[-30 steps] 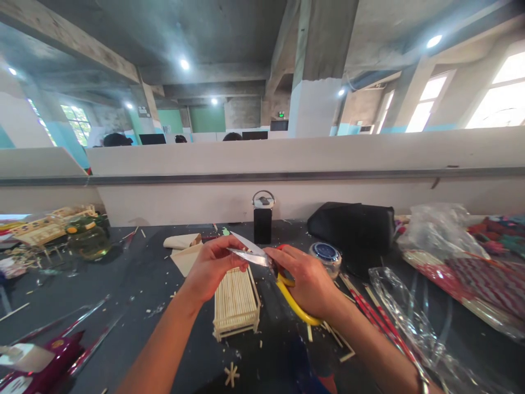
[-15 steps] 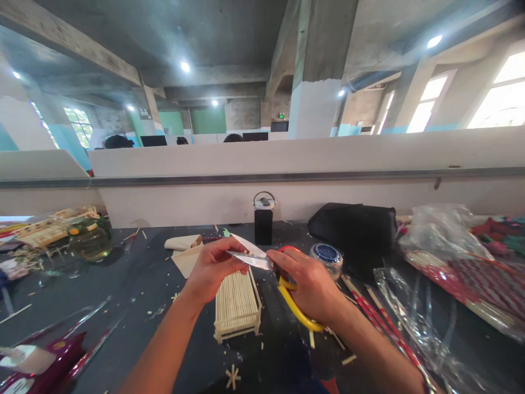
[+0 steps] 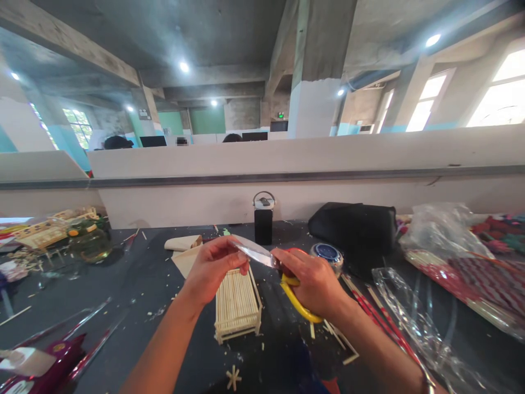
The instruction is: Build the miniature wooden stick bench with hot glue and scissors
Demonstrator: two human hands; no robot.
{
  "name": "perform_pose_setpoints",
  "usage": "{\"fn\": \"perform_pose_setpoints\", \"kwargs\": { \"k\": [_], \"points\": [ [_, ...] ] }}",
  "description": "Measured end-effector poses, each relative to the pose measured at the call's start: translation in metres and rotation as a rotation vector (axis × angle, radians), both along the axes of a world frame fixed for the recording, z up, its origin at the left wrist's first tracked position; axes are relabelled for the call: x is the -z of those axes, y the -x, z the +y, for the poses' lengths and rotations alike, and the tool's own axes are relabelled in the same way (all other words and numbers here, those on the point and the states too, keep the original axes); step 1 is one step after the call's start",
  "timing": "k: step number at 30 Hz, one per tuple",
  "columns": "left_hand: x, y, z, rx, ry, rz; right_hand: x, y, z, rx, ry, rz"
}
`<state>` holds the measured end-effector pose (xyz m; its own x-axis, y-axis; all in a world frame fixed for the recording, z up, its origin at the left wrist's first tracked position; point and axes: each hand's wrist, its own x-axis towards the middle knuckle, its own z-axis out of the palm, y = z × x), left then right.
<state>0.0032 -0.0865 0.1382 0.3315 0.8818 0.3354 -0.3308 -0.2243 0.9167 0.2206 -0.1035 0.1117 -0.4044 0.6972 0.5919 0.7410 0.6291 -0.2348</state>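
Observation:
My right hand [image 3: 314, 284] is closed around a pair of scissors [image 3: 297, 303] with yellow and red handles. Their bright blades point left, toward my left hand [image 3: 211, 267], whose thumb and fingers are pinched together beside the blade tips. Whatever those fingertips hold is too small or hidden to make out. Below both hands a little bed-like frame of thin wooden sticks [image 3: 237, 303] rests on the dark table [image 3: 164, 350]. Nearer to me lies a star-shaped piece of short sticks [image 3: 233, 377].
A black box-shaped device with a handle [image 3: 263, 224] stands by the partition [image 3: 184, 202]. Right of it are a round jar [image 3: 328, 256], a black bag [image 3: 353, 225] and crumpled clear plastic [image 3: 414, 312]. A glass bottle [image 3: 91, 243] and a glue bottle [image 3: 30, 360] are at left.
The scissors' blades have swung closer together and tilt down slightly more to the right. My right hand has shifted a little; my left hand stays in nearly the same place.

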Motion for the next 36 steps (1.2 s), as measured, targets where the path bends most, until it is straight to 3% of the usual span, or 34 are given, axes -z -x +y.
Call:
{"fn": "perform_pose_setpoints", "kwargs": {
  "k": [5,11,20,27,36],
  "points": [
    [-0.0069,-0.0035,-0.0048,-0.017,0.071,-0.043,-0.0040,0.0032,-0.0011,-0.041,0.077,0.217],
    [-0.0066,-0.0019,-0.0022,-0.007,0.110,-0.073,-0.0040,0.0083,-0.0012,-0.065,0.163,0.278],
    [-0.0043,-0.0038,0.0005,-0.099,0.219,-0.079,-0.0090,0.0089,-0.0021,-0.050,0.246,0.425],
    [-0.0065,-0.0035,0.0013,-0.013,0.325,-0.206,-0.0084,0.0082,0.0009,-0.041,0.264,0.456],
    [-0.0038,-0.0077,-0.0024,-0.243,0.178,-0.080,-0.0038,0.0069,0.0043,-0.041,0.294,0.437]
  ]
}}
